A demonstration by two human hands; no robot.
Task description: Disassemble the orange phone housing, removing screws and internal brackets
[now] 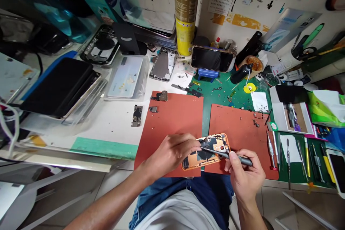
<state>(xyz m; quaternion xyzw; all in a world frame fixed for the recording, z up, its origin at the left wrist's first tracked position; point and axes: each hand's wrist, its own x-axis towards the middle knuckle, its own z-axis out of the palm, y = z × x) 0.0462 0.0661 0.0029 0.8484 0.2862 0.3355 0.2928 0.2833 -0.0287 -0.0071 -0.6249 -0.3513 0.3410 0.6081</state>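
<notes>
An orange phone housing (192, 161) with its inner parts exposed lies at a slant over the gap between two red-brown mats. My left hand (172, 153) reaches over the left part of the housing, its fingers pinched together. What those fingers hold, if anything, is hidden. In my right hand (246, 178) is a screwdriver (244, 160) with a dark grey handle, held low across the housing. Its thin shaft points left, and the tip ends right at my left fingertips.
Loose phone boards (137, 115) and a small camera module (153, 109) lie left. A phone (211, 58) leans on a blue stand (208, 74) behind, near a tall spray can (185, 14). Tweezers and drivers (306, 156) line the right. Stacked phones (58, 86) occupy the far left.
</notes>
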